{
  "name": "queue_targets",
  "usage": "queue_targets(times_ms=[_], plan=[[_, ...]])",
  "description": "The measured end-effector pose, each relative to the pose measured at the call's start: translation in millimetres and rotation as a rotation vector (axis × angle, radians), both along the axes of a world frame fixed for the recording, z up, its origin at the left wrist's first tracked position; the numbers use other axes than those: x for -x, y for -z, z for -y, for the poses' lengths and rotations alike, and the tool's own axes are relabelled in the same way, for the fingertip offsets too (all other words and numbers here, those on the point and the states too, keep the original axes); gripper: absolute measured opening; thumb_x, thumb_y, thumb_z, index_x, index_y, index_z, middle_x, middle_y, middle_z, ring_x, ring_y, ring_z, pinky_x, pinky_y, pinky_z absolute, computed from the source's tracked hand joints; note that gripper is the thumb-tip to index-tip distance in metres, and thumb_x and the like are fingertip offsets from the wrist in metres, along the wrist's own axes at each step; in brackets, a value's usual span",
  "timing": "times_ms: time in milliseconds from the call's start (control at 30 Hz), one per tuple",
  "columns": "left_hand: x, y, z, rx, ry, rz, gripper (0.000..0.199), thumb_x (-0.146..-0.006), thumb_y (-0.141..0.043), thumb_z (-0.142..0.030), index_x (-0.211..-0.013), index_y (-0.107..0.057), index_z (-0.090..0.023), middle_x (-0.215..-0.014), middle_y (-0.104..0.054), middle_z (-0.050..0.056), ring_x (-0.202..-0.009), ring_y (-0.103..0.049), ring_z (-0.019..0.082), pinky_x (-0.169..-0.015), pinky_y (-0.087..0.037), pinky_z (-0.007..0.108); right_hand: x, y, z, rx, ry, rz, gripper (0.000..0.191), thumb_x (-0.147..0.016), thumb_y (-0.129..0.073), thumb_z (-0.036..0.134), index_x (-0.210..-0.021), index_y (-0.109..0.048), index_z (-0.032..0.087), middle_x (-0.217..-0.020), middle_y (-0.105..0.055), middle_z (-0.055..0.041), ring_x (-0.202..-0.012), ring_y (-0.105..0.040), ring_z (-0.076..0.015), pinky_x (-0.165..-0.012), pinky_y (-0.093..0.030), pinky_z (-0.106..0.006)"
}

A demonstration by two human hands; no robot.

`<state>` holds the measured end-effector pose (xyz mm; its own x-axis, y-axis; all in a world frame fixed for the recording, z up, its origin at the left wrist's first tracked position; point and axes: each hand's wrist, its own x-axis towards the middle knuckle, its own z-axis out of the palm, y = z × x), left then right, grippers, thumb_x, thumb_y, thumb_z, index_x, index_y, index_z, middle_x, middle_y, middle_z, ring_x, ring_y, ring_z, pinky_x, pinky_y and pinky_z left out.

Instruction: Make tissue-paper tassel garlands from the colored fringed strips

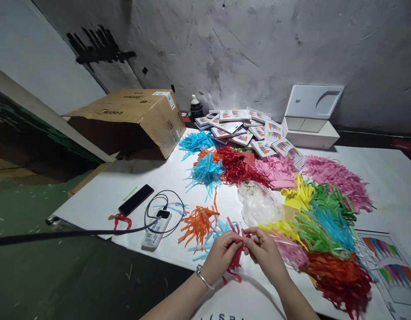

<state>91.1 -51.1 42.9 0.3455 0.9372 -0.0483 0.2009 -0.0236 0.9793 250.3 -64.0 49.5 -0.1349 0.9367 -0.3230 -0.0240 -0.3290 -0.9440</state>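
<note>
White-topped desk [98,209] against a grey wall [198,49], and right at its near edge, in front of your body, you've got the bright red fringe of thin, papery strips [237,259]. Your left hand [221,253] is closed on it, thumb against fingers, and your right hand [267,255] meets it there, fingertips pinched on the upper part. Nice and close, those two grips! Strips hang loose below your fingers, so a firm but light pinch looks best: squeeze too hard and they may crease, pull too sharply and one could tear. Work with small fingertip moves, and let the tails fall straight, clear of your wrists and that silver-coloured bracelet [204,278].

Just beyond, pale blue strips [200,255] lie by your left hand, with an orange fringe [197,224] past them; mind they don't tangle in. Ahead sits a clear, crumpled plastic bag [260,206], yellow strips [285,231] to your right. Farther left, a black cable [92,232] crosses towards a white device [157,233], well apart from your fingers.
</note>
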Motion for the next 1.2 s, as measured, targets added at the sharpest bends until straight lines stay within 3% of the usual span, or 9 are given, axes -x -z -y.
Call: queue_targets(times_ms=[133,300,433,533,667,767,867,967,1200], plan=[[-3.4,0.3,-1.5,0.061,-0.073,0.106,0.021,-0.083,-0.059,-0.034,-0.096,-0.067,-0.020,-0.097,-0.062,0.007,-0.093,-0.057,0.021,-0.084,-0.043,0.031,0.9,4.2,1.0,-0.108,-0.036,0.150,0.025,-0.086,-0.053,0.042,-0.079,-0.054,0.018,-0.057,-0.054,0.0033,-0.047,-0.043,-0.0093,-0.046,-0.031,-0.021],[-4.9,5.6,-7.6,0.073,-0.190,0.115,0.029,-0.082,-0.058,-0.041,-0.067,-0.059,-0.017,-0.074,-0.057,0.003,-0.075,-0.054,0.018,-0.075,-0.044,0.031,1.2,1.4,1.9,-0.276,-0.169,0.407,0.020,-0.088,-0.047,0.030,-0.074,-0.057,0.019,-0.060,-0.056,0.0017,-0.055,-0.049,-0.0123,-0.052,-0.033,-0.022],[12.9,14.7,-22.7,0.087,-0.487,0.153,0.027,-0.083,-0.056,-0.042,-0.072,-0.054,-0.018,-0.072,-0.052,0.000,-0.071,-0.050,0.015,-0.070,-0.042,0.027,-37.6,10.8,1.2,-0.320,-0.262,0.743,0.018,-0.084,-0.047,0.021,-0.071,-0.059,0.020,-0.068,-0.063,-0.0013,-0.065,-0.057,-0.0161,-0.060,-0.037,-0.025],[28.5,18.9,-33.6,0.054,-0.642,0.199,0.026,-0.083,-0.057,-0.042,-0.075,-0.054,-0.018,-0.075,-0.052,-0.001,-0.073,-0.050,0.014,-0.071,-0.042,0.026,-80.9,22.8,3.6,-0.155,-0.322,1.063,0.018,-0.076,-0.052,0.015,-0.061,-0.060,0.020,-0.065,-0.065,-0.0043,-0.063,-0.060,-0.0194,-0.058,-0.037,-0.027],[21.7,16.8,-28.9,0.006,-0.503,0.135,0.023,-0.082,-0.058,-0.039,-0.073,-0.056,-0.018,-0.076,-0.055,0.001,-0.074,-0.052,0.015,-0.071,-0.043,0.027,-92.5,23.4,5.8,-0.168,-0.244,1.216,0.008,-0.069,-0.062,0.016,-0.066,-0.068,0.020,-0.080,-0.069,-0.0113,-0.078,-0.063,-0.0270,-0.066,-0.043,-0.033],[-1.5,15.3,-15.1,-0.022,-0.334,0.086,0.023,-0.084,-0.056,-0.035,-0.069,-0.057,-0.018,-0.075,-0.056,0.002,-0.074,-0.053,0.016,-0.071,-0.044,0.028,-56.9,13.3,1.7,-0.383,-0.205,0.876,0.029,-0.077,-0.060,0.025,-0.106,-0.065,0.022,-0.109,-0.065,-0.0106,-0.100,-0.059,-0.0264,-0.081,-0.044,-0.035],[-16.8,21.2,-8.6,-0.041,-0.195,0.067,0.023,-0.086,-0.055,-0.034,-0.070,-0.059,-0.018,-0.076,-0.057,0.003,-0.076,-0.055,0.017,-0.071,-0.045,0.028,-20.6,10.1,-3.3,-0.376,-0.237,0.558,0.025,-0.090,-0.044,0.032,-0.095,-0.065,0.020,-0.084,-0.067,-0.0053,-0.077,-0.062,-0.0184,-0.069,-0.045,-0.028],[-12.8,39.8,-13.8,-0.041,-0.166,-0.041,0.020,-0.087,-0.051,-0.034,-0.083,-0.062,-0.019,-0.084,-0.059,0.004,-0.076,-0.056,0.017,-0.069,-0.045,0.028,-10.9,19.7,-4.9,-0.292,-0.180,0.488,0.032,-0.092,-0.040,0.035,-0.073,-0.060,0.018,-0.058,-0.057,0.0001,-0.055,-0.054,-0.0143,-0.055,-0.040,-0.024],[11.3,107.1,-14.4,-0.026,0.067,-0.562,0.010,-0.074,-0.060,-0.014,-0.082,-0.064,-0.019,-0.090,-0.062,0.006,-0.088,-0.058,0.022,-0.080,-0.043,0.034,-25.1,44.3,-3.9,-0.158,0.039,0.324,0.033,-0.086,-0.049,0.046,-0.067,-0.054,0.019,-0.064,-0.058,-0.0011,-0.063,-0.057,-0.0163,-0.059,-0.044,-0.025]])
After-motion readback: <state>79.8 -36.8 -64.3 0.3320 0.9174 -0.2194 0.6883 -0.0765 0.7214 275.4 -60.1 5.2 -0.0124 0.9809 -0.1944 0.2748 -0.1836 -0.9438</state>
